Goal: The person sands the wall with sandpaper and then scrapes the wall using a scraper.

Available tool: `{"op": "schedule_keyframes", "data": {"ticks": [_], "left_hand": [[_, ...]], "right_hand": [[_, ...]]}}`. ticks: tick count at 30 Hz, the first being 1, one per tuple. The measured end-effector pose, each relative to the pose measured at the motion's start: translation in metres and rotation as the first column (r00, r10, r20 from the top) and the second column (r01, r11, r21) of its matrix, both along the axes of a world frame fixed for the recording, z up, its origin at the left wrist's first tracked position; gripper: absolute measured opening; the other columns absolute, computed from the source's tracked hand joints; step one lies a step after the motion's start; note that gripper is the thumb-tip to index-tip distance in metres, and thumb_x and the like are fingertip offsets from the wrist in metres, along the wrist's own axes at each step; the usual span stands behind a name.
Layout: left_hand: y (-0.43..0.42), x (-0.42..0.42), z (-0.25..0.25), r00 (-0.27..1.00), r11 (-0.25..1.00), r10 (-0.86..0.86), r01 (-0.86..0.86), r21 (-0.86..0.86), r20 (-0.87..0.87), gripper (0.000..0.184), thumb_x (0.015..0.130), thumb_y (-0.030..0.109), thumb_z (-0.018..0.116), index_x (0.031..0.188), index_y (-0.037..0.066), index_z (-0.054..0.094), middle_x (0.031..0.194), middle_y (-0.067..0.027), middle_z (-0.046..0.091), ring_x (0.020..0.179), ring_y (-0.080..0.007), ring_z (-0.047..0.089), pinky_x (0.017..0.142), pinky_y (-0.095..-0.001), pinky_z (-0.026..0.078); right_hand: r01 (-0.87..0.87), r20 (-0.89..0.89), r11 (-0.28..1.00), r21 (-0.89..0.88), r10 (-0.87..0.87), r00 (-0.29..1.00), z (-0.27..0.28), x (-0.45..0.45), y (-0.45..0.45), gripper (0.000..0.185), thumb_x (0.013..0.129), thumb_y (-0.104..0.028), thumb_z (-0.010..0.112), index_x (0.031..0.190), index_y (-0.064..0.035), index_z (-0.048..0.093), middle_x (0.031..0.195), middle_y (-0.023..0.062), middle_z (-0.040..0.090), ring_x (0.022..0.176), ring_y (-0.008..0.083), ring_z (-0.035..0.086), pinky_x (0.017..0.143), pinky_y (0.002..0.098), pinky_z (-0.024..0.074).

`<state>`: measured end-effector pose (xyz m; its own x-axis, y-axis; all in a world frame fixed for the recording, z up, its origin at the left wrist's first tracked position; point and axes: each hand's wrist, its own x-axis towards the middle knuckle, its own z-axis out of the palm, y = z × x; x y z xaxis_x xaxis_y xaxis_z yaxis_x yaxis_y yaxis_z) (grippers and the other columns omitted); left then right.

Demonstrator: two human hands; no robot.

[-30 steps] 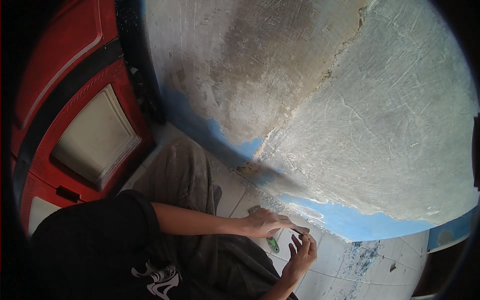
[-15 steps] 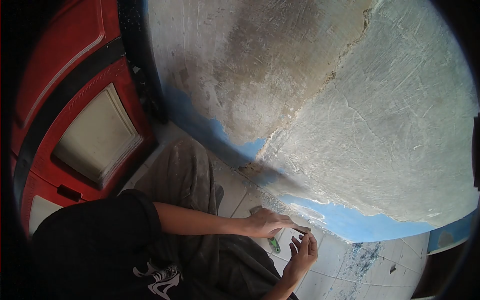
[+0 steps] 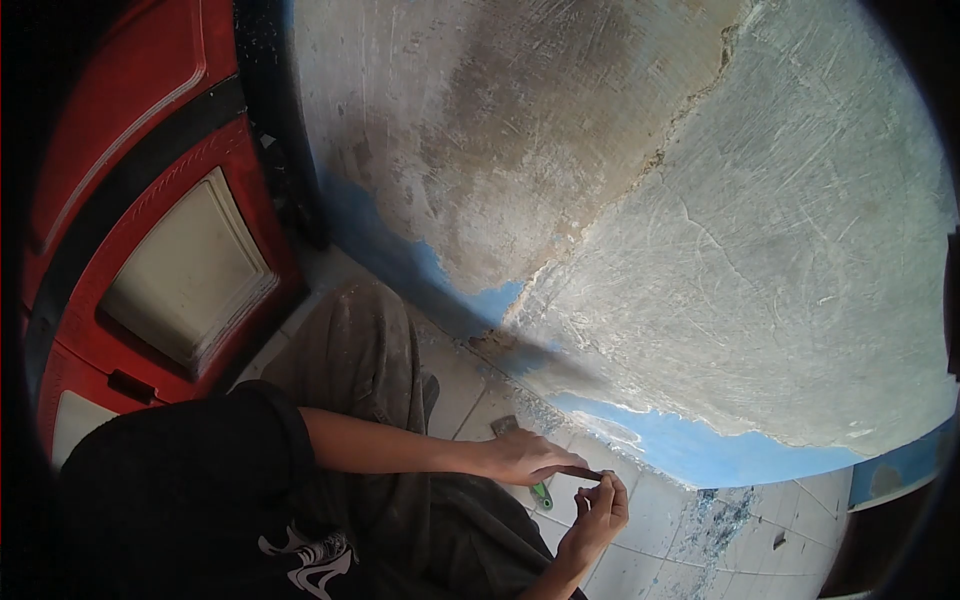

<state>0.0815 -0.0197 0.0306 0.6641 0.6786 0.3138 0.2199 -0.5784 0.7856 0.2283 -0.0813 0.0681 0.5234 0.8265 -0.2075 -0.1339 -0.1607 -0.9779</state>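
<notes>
My left hand (image 3: 522, 457) reaches in from the left, closed on a thin dark strip (image 3: 578, 471). The fingertips of my right hand (image 3: 597, 508) pinch the strip's far end, so it spans the short gap between both hands. What the strip is made of is too small to tell. Beneath my left hand, a scraper lies on the tiled floor; its blade (image 3: 505, 425) shows above the hand and its green handle (image 3: 541, 495) below, with the middle hidden.
A scraped grey wall (image 3: 740, 250) with a long crack and blue paint along its base rises ahead. Paint flakes (image 3: 715, 525) litter the white floor tiles (image 3: 640, 510). A red cabinet (image 3: 255, 215) stands at the left. My bent knee (image 3: 365, 320) is beside the wall.
Both hands have shifted slightly left. The dark strip shows more of its length between them, and my right fingers have drawn closer together. More of the scraper blade is visible.
</notes>
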Motion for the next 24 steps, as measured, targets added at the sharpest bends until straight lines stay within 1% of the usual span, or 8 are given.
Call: {"op": "schedule_keyframes", "data": {"ticks": [6,10,13,16,18,20,22,24], "left_hand": [[0.000,0.005,-0.009,0.988,0.998,0.018,-0.027,0.060,0.154,0.035,0.077,0.012,0.059,0.112,0.012,0.053,0.087,-0.0090,0.061,0.079,-0.0291,0.060,0.065,-0.0404,0.048],[-0.001,0.001,0.003,0.996,0.998,0.049,-0.051,0.026,0.071,0.031,0.080,0.015,0.061,0.110,0.009,0.056,0.093,-0.0074,0.060,0.083,-0.0251,0.059,0.067,-0.0362,0.048],[0.004,-0.002,0.006,0.986,0.972,0.134,-0.151,0.178,0.104,0.025,0.080,0.015,0.062,0.103,0.008,0.059,0.087,-0.0069,0.060,0.078,-0.0244,0.060,0.065,-0.0351,0.048],[0.018,-0.014,0.024,0.991,0.977,0.118,-0.126,0.173,0.057,0.017,0.078,0.011,0.063,0.095,0.007,0.061,0.080,-0.0057,0.060,0.071,-0.0236,0.060,0.060,-0.0327,0.048],[0.034,-0.024,0.050,0.911,0.855,0.287,-0.383,0.350,0.295,0.011,0.076,0.007,0.064,0.087,0.006,0.062,0.074,-0.0066,0.059,0.065,-0.0196,0.059,0.055,-0.0297,0.047],[0.050,-0.040,0.066,0.875,0.842,0.357,-0.453,0.293,0.328,0.009,0.074,0.006,0.066,0.078,0.005,0.058,0.073,-0.0081,0.057,0.063,-0.0132,0.057,0.054,-0.0267,0.045],[0.056,-0.052,0.098,0.802,0.787,0.523,-0.584,0.198,0.288,0.017,0.076,0.010,0.066,0.070,0.004,0.052,0.065,-0.0079,0.054,0.058,-0.0088,0.052,0.051,-0.0251,0.042],[0.064,-0.063,0.126,0.769,0.718,0.601,-0.640,0.275,0.219,0.024,0.077,0.014,0.067,0.066,0.004,0.047,0.055,-0.0057,0.049,0.050,-0.0084,0.048,0.046,-0.0245,0.038]], "right_hand": [[-0.036,0.056,0.999,0.008,0.035,0.998,0.003,0.000,0.000,0.016,0.085,-0.015,0.055,0.094,-0.0024,0.060,0.071,0.0003,0.055,0.058,0.0062,0.049,0.053,0.0195,0.0411],[-0.172,0.064,0.985,-0.018,0.173,0.983,0.000,-0.003,0.001,0.019,0.086,-0.016,0.056,0.097,-0.0016,0.060,0.070,0.0002,0.056,0.058,0.0066,0.050,0.053,0.0193,0.0421],[-0.200,0.109,0.980,-0.020,0.201,0.974,0.004,-0.009,0.003,0.021,0.086,-0.017,0.056,0.100,-0.0020,0.060,0.067,0.0000,0.054,0.057,0.0072,0.050,0.053,0.0198,0.0427],[-0.113,0.060,0.992,0.048,0.110,0.992,-0.004,0.001,0.004,0.021,0.086,-0.017,0.056,0.101,-0.0023,0.061,0.063,-0.0005,0.052,0.057,0.0077,0.050,0.052,0.0202,0.0427],[-0.051,0.066,0.995,0.082,0.046,0.997,-0.005,0.004,0.006,0.020,0.087,-0.016,0.054,0.100,-0.0018,0.061,0.059,-0.0009,0.049,0.056,0.0079,0.050,0.051,0.0202,0.0424],[-0.006,0.149,0.997,0.074,-0.005,0.989,-0.012,0.009,0.006,0.019,0.087,-0.014,0.054,0.097,-0.0007,0.062,0.058,-0.0005,0.049,0.053,0.0074,0.049,0.049,0.0204,0.0430],[0.030,0.161,0.993,0.116,-0.049,0.986,-0.011,0.006,0.005,0.017,0.085,-0.011,0.054,0.094,0.0001,0.063,0.056,0.0013,0.051,0.051,0.0082,0.051,0.048,0.0215,0.0440],[0.057,0.173,0.986,0.154,-0.084,0.981,-0.008,0.005,0.006,0.015,0.084,-0.009,0.055,0.091,0.0009,0.064,0.055,0.0030,0.053,0.048,0.0091,0.053,0.047,0.0226,0.0449]]}}
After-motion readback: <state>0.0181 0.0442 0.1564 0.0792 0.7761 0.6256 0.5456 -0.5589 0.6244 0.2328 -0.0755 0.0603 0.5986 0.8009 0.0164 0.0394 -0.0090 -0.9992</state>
